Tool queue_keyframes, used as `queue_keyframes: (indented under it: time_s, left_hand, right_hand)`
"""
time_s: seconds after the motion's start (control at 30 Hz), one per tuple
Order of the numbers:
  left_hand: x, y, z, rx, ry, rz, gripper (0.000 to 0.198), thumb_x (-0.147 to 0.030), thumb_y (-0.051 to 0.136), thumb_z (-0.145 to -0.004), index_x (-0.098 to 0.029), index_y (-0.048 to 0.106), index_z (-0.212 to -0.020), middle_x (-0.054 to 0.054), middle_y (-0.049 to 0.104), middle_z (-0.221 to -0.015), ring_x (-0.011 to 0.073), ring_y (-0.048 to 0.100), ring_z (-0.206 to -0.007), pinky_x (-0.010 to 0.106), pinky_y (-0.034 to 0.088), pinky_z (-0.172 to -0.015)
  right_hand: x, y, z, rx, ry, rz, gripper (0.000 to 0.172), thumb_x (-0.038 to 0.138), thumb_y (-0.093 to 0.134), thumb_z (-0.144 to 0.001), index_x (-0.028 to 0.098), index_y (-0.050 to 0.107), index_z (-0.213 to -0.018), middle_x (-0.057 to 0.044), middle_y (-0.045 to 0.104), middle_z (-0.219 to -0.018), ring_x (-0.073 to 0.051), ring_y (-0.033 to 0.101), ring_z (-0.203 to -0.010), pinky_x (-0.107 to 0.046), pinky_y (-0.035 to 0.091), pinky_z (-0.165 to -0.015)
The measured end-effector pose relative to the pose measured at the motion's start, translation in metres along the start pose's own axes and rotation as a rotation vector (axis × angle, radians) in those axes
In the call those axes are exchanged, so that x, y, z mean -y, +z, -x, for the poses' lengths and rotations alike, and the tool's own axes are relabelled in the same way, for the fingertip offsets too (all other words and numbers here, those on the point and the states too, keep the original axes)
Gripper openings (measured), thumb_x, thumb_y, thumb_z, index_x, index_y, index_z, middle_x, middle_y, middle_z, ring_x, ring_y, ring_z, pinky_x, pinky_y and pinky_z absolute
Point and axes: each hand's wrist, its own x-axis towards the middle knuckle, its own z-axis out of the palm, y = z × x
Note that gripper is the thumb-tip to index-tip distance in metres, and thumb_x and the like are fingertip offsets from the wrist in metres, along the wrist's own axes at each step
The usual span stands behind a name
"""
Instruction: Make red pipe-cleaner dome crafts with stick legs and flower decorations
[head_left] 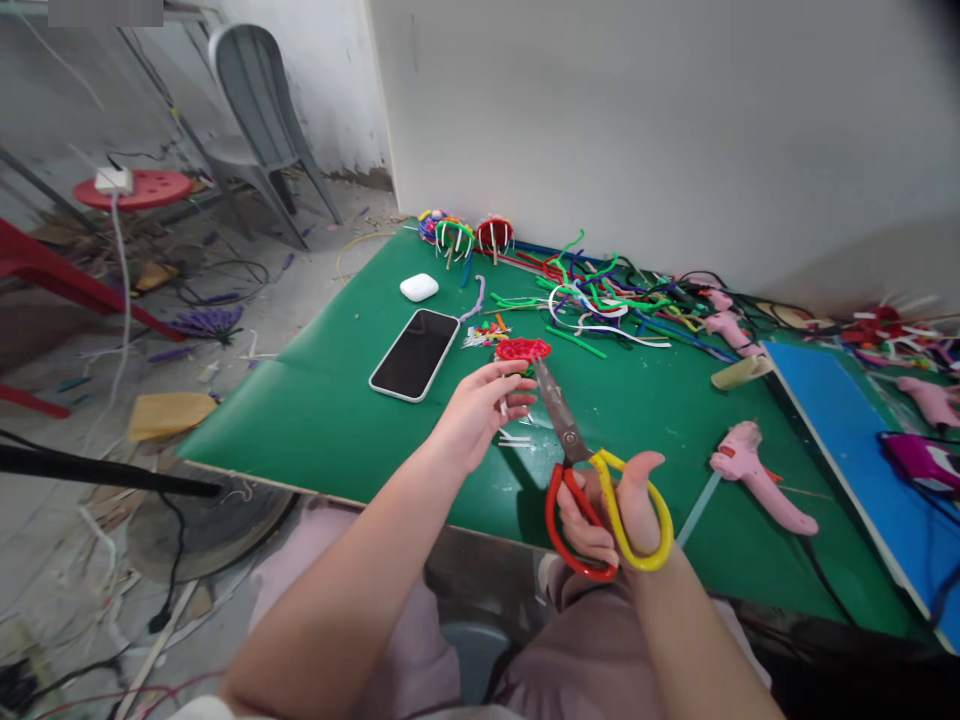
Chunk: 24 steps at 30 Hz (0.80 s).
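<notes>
My right hand grips scissors with one red and one yellow handle loop, blades pointing up and left over the green table. My left hand is closed in a pinch on a small white stick-like piece right beside the blade tips. A red pipe-cleaner shape lies on the table just beyond my left fingers. Short white cut pieces lie below the hand.
A black phone and a white earbud case lie at the left. A tangle of coloured pipe cleaners and finished pieces sit near the wall. Pink glue guns and a blue board are at the right.
</notes>
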Motion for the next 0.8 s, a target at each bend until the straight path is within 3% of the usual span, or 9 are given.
queue_keyframes:
  time_s: [0.07,0.23,0.37,0.5,0.63,0.8]
  left_hand:
    - [-0.002,-0.002,-0.002,-0.047,0.12,-0.266,0.021,-0.014,0.055,-0.078,-0.015,0.062,-0.098,0.004,0.067,-0.085,0.011,0.063,-0.071,0.024,0.049,-0.067]
    - [-0.003,-0.008,-0.005,-0.142,0.437,-0.732,0.019,-0.019,0.056,-0.079,-0.018,0.066,-0.095,0.005,0.066,-0.105,0.0157,0.059,-0.1,0.032,0.041,-0.095]
    - [0.001,-0.01,-0.004,-0.209,0.77,-1.023,0.017,-0.025,0.057,-0.08,-0.022,0.066,-0.094,0.004,0.064,-0.105,0.0174,0.057,-0.104,0.037,0.041,-0.097]
    - [0.003,-0.004,0.004,-0.212,0.866,-1.089,0.013,-0.029,0.062,-0.078,-0.02,0.065,-0.087,0.004,0.063,-0.1,0.0176,0.057,-0.099,0.038,0.044,-0.092]
    - [0.004,0.003,0.013,-0.192,1.015,-1.175,0.015,-0.032,0.064,-0.077,-0.018,0.061,-0.072,0.003,0.061,-0.085,0.0164,0.058,-0.088,0.034,0.047,-0.082]
    - [0.008,0.002,0.017,-0.103,1.315,-1.294,0.009,-0.023,0.062,-0.079,-0.018,0.063,-0.087,0.003,0.063,-0.086,0.0151,0.057,-0.088,0.032,0.048,-0.08]
  right_hand:
    - [-0.001,0.0,0.0,0.01,-0.014,0.042,0.094,0.092,0.006,-0.048,0.014,0.054,-0.067,0.007,0.034,-0.034,-0.005,0.027,-0.022,-0.017,0.021,-0.023]
    - [0.0,0.001,-0.001,0.015,-0.052,0.102,0.093,0.094,0.01,-0.042,0.016,0.053,-0.071,0.008,0.035,-0.036,-0.006,0.027,-0.024,-0.018,0.022,-0.024]
    - [0.003,0.008,-0.003,-0.032,-0.032,0.17,0.092,0.096,0.015,-0.034,0.019,0.049,-0.071,0.008,0.034,-0.037,-0.006,0.027,-0.025,-0.02,0.025,-0.027]
    - [0.001,0.012,-0.003,-0.075,-0.059,0.3,0.092,0.098,0.02,-0.031,0.021,0.047,-0.073,0.008,0.035,-0.041,-0.007,0.03,-0.029,-0.023,0.032,-0.032]
    - [-0.008,0.008,-0.003,-0.105,-0.175,0.41,0.088,0.096,0.024,-0.042,0.02,0.046,-0.081,0.008,0.035,-0.046,-0.008,0.03,-0.034,-0.025,0.032,-0.034]
    - [-0.016,-0.002,-0.004,-0.159,-0.196,0.5,0.086,0.094,0.035,-0.042,0.019,0.047,-0.084,0.009,0.035,-0.049,-0.005,0.028,-0.036,-0.021,0.027,-0.035]
